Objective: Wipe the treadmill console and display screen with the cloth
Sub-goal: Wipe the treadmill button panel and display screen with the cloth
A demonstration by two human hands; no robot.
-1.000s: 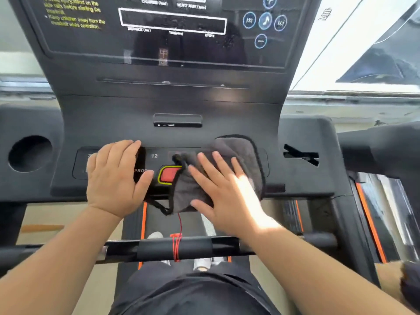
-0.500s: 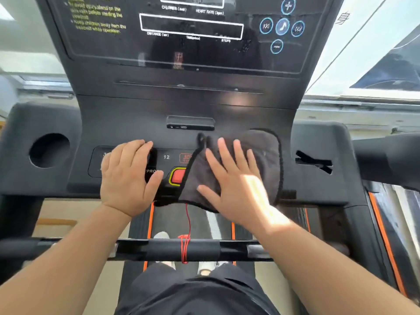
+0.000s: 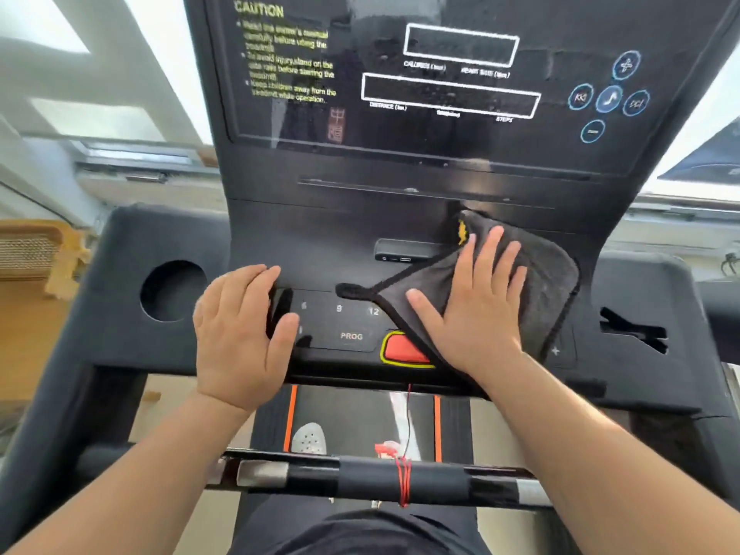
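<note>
A dark grey cloth [image 3: 548, 282] lies spread over the right part of the black treadmill console [image 3: 328, 234], covering part of the button panel [image 3: 344, 322] and the right end of the red stop button [image 3: 400, 348]. My right hand [image 3: 476, 310] presses flat on the cloth with fingers straight and spread. On the console's left side, my left hand [image 3: 240, 334] rests flat at the panel's left end and holds nothing. The dark display screen [image 3: 440, 82] with yellow caution text and blue round icons rises above.
A round cup holder [image 3: 172, 290] sits at the console's left and a jagged slot [image 3: 632, 330] at its right. A USB port strip [image 3: 400, 250] lies just left of the cloth. A handlebar [image 3: 360, 474] with a red cord crosses below my forearms.
My right hand has pushed the cloth up and to the right, off the lower console edge and most of the stop button. My left hand has stayed flat on the panel's left end.
</note>
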